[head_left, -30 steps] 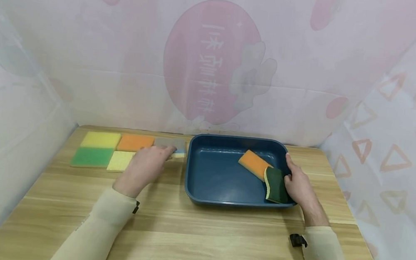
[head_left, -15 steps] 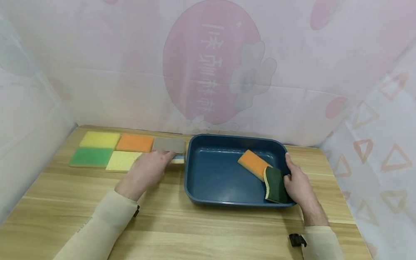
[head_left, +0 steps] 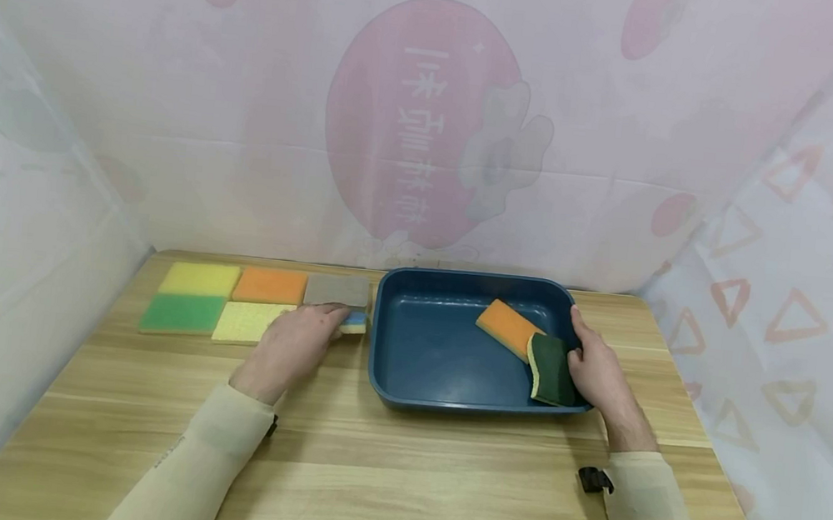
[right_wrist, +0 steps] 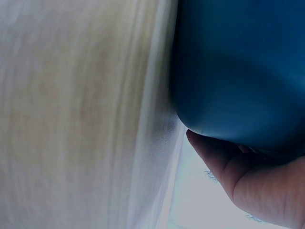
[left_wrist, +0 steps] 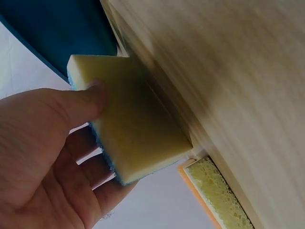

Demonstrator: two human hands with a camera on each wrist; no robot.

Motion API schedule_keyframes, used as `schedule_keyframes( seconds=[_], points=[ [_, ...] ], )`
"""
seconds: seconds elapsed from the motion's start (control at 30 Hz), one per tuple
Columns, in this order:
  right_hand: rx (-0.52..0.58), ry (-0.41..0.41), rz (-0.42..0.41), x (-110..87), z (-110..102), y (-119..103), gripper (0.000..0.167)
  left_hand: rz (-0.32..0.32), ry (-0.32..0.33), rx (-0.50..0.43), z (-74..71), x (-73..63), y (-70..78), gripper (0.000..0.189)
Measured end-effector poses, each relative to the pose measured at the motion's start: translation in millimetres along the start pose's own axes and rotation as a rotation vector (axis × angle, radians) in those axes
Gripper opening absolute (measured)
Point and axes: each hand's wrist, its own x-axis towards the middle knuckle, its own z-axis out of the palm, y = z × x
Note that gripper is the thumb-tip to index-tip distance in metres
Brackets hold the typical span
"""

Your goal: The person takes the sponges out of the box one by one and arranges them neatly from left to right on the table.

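My left hand [head_left: 295, 342] pinches a blue-and-yellow sponge [left_wrist: 133, 119] just in front of a grey sponge [head_left: 336, 290]. In the left wrist view the thumb presses its yellow foam while the other fingers lie behind, on the blue scouring side. Most of this sponge is hidden under the hand in the head view. My right hand [head_left: 597, 374] grips the right end of a dark blue rectangular basin [head_left: 444, 367], its thumb over the rim and its fingertips against the outer wall [right_wrist: 228, 105]. Inside, an orange sponge [head_left: 508, 327] lies partly under a wavy dark green sponge [head_left: 552, 369].
Left of the grey sponge, an orange sponge [head_left: 271, 286] and a yellow one [head_left: 200, 279] lie in the back row. A green sponge [head_left: 183, 313] and a pale yellow sponge [head_left: 248, 323] form the front row. The wooden table [head_left: 396, 476] meets printed curtains behind and at both sides.
My left hand has drawn the blue-and-yellow sponge slightly towards me, from over the grey sponge to in front of it. The right hand and the basin have stayed put.
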Motion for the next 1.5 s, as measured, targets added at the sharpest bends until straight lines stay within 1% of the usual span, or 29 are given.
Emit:
schedule_keyframes(
  seconds=[0.3, 0.43, 0.73, 0.9, 1.03, 1.17, 1.3, 1.37, 1.5],
  points=[
    [0.007, 0.002, -0.004, -0.5, 0, 0, 0.080, -0.012, -0.036, -0.015, 1.6, -0.4, -1.9, 0.036],
    [0.006, 0.003, -0.003, 0.1, 1, 0, 0.080, -0.008, -0.034, -0.013, 3.0, -0.5, -3.2, 0.042],
    [0.007, 0.006, -0.003, 0.7, 2, 0, 0.081, -0.005, -0.030, -0.010, 1.9, -0.7, -6.1, 0.045],
    [0.006, 0.010, -0.001, 1.6, 2, 0, 0.081, -0.006, -0.031, -0.002, -1.7, 1.3, -4.5, 0.046],
    [0.008, 0.010, -0.002, 1.7, 3, 1, 0.081, -0.004, -0.033, -0.001, -7.7, 5.4, 2.8, 0.045],
    [0.000, 0.016, -0.004, 1.5, 2, 1, 0.081, 0.023, -0.006, 0.009, -15.9, 11.4, 15.4, 0.044],
    [0.014, 0.007, 0.007, 1.4, 2, 0, 0.081, 0.052, 0.015, 0.028, -24.0, 19.3, 31.9, 0.040],
    [0.017, 0.009, 0.007, 1.4, 2, 0, 0.081, 0.061, 0.007, 0.033, -27.1, 23.3, 40.8, 0.037],
    [0.018, 0.011, 0.002, 1.3, 3, -1, 0.081, 0.085, -0.009, 0.029, -30.6, 29.5, 58.6, 0.038]
  ],
)
